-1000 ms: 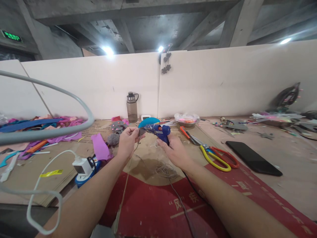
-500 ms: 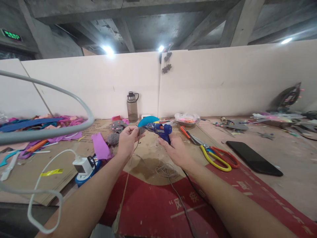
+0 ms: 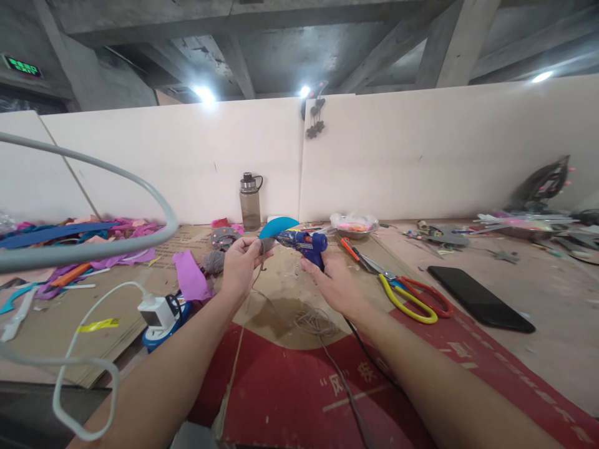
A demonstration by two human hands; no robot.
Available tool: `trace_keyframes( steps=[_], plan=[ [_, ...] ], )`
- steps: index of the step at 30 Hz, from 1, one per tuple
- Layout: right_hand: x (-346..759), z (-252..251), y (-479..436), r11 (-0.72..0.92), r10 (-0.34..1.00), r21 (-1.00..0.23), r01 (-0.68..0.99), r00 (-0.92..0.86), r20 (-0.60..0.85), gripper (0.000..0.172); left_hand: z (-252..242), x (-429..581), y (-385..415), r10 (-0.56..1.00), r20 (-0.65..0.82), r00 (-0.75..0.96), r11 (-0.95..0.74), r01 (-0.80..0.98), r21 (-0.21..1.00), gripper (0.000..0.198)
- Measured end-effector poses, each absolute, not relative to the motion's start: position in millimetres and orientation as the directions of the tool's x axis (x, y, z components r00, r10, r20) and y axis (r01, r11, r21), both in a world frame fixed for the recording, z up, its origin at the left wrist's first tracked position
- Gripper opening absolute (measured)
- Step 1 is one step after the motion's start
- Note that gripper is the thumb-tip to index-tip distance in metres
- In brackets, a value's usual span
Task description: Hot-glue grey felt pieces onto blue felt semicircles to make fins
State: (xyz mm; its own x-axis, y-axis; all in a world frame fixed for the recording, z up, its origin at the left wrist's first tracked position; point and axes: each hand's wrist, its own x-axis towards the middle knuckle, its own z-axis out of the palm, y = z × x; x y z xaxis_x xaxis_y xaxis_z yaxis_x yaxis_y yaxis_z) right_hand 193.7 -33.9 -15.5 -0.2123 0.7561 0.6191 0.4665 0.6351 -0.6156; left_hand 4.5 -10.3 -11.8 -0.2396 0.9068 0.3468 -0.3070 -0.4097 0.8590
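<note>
My right hand [image 3: 334, 284] grips a blue glue gun [image 3: 306, 244] by its handle, nozzle pointing left, with its black cord [image 3: 349, 374] trailing toward me. My left hand [image 3: 239, 265] is closed in a pinch on a small grey piece [image 3: 266, 246] held right at the nozzle tip. A teal curved felt piece [image 3: 279, 226] shows just above the gun. Thin grey string [image 3: 312, 322] lies coiled on the cardboard below my hands.
Scissors with yellow and red handles [image 3: 408, 296] lie to the right, a black phone [image 3: 480, 304] beyond them. A water bottle [image 3: 249, 201] stands against the white partition. Pink and blue felt scraps [image 3: 88, 240], a white plug adapter [image 3: 156, 312] and a grey cable [image 3: 93, 249] fill the left.
Both hands with the glue gun have risen slightly and shifted a little right; the grey piece stays at the nozzle.
</note>
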Motion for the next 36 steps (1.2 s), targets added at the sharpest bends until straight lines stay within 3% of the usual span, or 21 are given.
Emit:
trace_keyframes(
  steps=[25,28,32,36],
  plan=[
    [196.0,-14.2,-30.7,0.616,0.765,-0.639,0.461,-0.155,0.625,0.027,-5.2,4.7,-15.7,0.903,0.353,-0.244,-0.421,-0.342,0.840,0.018],
    [196.1,-15.7,-26.3,0.539,0.831,-0.726,0.428,-0.127,0.542,0.023,-5.7,4.3,-14.6,0.904,0.345,-0.253,-0.417,-0.344,0.841,0.018],
    [197.9,-25.2,-10.8,0.324,0.944,-0.898,0.298,-0.170,0.284,0.022,-8.0,5.5,-13.6,0.894,0.366,-0.258,-0.437,-0.322,0.840,0.019],
    [211.7,-40.9,11.2,0.183,0.983,-0.824,0.537,-0.113,0.145,0.025,-11.6,7.4,-13.7,0.855,0.444,-0.266,-0.501,-0.206,0.840,0.019]
  ],
)
